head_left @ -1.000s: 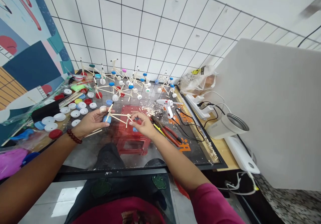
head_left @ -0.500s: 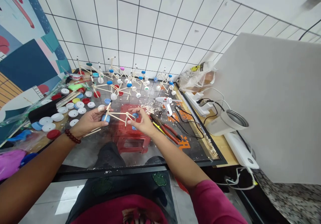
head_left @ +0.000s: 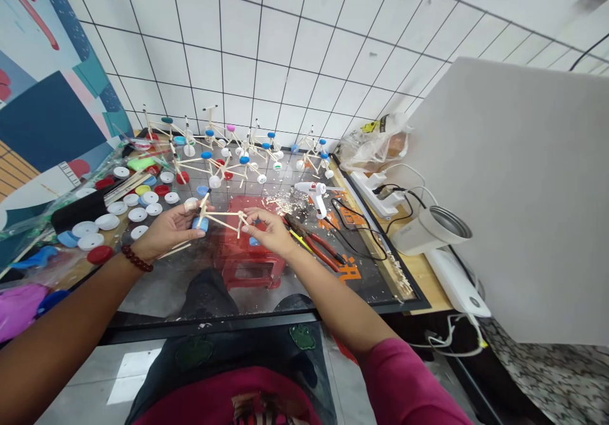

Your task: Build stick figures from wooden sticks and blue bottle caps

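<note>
Both hands hold one small frame of thin wooden sticks (head_left: 223, 219) with bottle caps on its ends, just above the glass table (head_left: 266, 298). My left hand (head_left: 166, 229) pinches the left end, where a blue cap (head_left: 200, 223) and a white cap (head_left: 191, 204) sit. My right hand (head_left: 269, 230) is closed on the right end, over another blue cap (head_left: 254, 241). A red stool (head_left: 245, 263) shows through the glass below the hands.
Several finished stick-and-cap models (head_left: 238, 155) stand at the back by the tiled wall. Loose caps (head_left: 128, 206) lie at the left. A white glue gun (head_left: 313, 193), red pliers (head_left: 316, 247), a power strip (head_left: 375, 190) with cables and a white cup (head_left: 431, 228) lie right.
The hands and the stick frame have barely moved; the view has tilted slightly, so everything sits a little higher and further left.
</note>
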{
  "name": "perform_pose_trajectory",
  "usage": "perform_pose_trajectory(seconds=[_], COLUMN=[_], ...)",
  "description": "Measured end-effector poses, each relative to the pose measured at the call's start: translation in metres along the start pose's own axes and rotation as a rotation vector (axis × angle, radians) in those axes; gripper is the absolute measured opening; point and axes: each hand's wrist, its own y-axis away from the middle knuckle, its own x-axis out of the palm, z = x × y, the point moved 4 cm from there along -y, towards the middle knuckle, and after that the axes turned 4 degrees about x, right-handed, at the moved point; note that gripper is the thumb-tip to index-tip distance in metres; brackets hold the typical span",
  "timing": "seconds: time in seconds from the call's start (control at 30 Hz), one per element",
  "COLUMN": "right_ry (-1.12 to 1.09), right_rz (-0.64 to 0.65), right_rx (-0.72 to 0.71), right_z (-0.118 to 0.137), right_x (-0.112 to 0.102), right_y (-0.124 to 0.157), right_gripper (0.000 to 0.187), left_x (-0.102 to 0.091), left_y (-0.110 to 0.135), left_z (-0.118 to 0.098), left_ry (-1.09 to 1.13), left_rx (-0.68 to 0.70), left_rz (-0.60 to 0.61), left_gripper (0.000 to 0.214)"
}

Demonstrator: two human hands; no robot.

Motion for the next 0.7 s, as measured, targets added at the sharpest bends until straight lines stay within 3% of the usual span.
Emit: perform_pose_trajectory(seconds=[0.33, 0.7], right_ry=[0.012, 0.009], right_rz=[-0.005, -0.046], right_rx=[0.006, -0.006], right_z=[0.0045, 0.002], right_x=[-0.0001, -0.0002], right_y=[0.0003, 0.0002], right_gripper=[0.035, 0.033], left_x=[-0.0023, -0.0021], left_y=[-0.0017, -0.0021], left_z=[0.0047, 0.0025], left_ry=[-0.017, 0.029], left_rx=[0.029, 0.011], left_rz=[0.004, -0.023], left_gripper=[0.087, 0.078])
